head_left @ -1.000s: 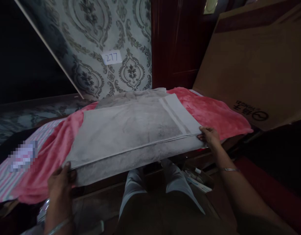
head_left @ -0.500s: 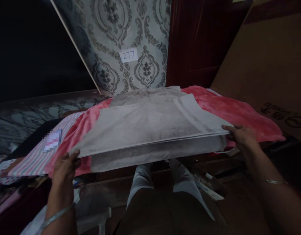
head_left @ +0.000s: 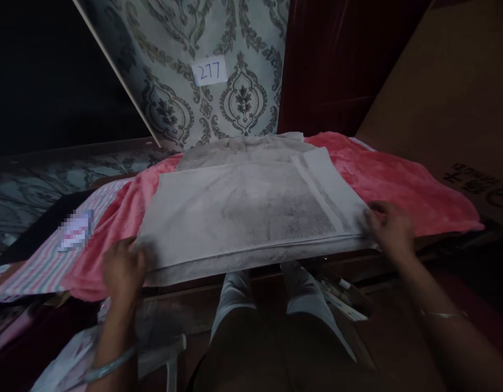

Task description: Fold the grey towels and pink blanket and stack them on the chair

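Observation:
A grey-white cloth (head_left: 243,207), folded in layers and with a pale strip along its right side, lies nearly flat in front of me. My left hand (head_left: 124,269) is at its near left corner, fingers curled in and partly blurred. At the near right corner, my right hand (head_left: 392,228) pinches the edge between thumb and fingers, the fingertips also smeared. Beneath the cloth spreads a pink plush blanket (head_left: 402,185), showing on both sides. A pink-and-grey striped cloth (head_left: 38,264) sticks out to the left.
Behind stands a patterned wall with a paper label (head_left: 210,71) reading 277. A dark red panel (head_left: 337,65) and a large cardboard box (head_left: 451,92) rise at the right. Below are my legs, a white plastic piece (head_left: 173,354) and small items in a box (head_left: 345,299).
Both hands have come down and slightly inward with the cloth's near edge. The upper layer, raised before, now rests on the layer beneath. The view has tilted down a little.

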The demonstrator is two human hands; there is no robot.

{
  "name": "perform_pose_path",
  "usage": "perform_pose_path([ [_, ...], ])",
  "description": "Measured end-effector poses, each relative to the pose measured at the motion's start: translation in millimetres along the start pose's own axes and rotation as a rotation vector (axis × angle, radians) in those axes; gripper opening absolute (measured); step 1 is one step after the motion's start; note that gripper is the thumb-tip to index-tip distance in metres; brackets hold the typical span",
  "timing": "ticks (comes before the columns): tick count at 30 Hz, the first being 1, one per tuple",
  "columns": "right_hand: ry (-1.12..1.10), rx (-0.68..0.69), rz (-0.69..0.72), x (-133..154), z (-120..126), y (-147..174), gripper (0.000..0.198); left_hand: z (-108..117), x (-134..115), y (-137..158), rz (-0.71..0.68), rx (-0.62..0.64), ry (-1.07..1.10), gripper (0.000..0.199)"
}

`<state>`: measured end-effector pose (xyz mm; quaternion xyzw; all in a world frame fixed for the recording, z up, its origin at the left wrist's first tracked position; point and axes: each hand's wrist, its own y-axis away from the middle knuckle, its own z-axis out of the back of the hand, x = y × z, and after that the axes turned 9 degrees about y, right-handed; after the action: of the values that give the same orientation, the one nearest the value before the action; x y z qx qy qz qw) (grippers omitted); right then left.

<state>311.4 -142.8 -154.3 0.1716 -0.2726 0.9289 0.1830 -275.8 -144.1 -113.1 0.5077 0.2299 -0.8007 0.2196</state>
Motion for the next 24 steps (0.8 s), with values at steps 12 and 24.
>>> perform_pose_path([
  [12,0.241,0.466,0.712,99.4,-79.4,-1.1,0.060,-124.9,-18.7,-4.4,-0.714,0.644,-0.909,0.063],
  [24,0.220,0.378,0.683,111.6,-116.1,-95.2,0.059,-112.5,-25.8,-112.9,-0.535,0.609,-1.012,0.062],
])
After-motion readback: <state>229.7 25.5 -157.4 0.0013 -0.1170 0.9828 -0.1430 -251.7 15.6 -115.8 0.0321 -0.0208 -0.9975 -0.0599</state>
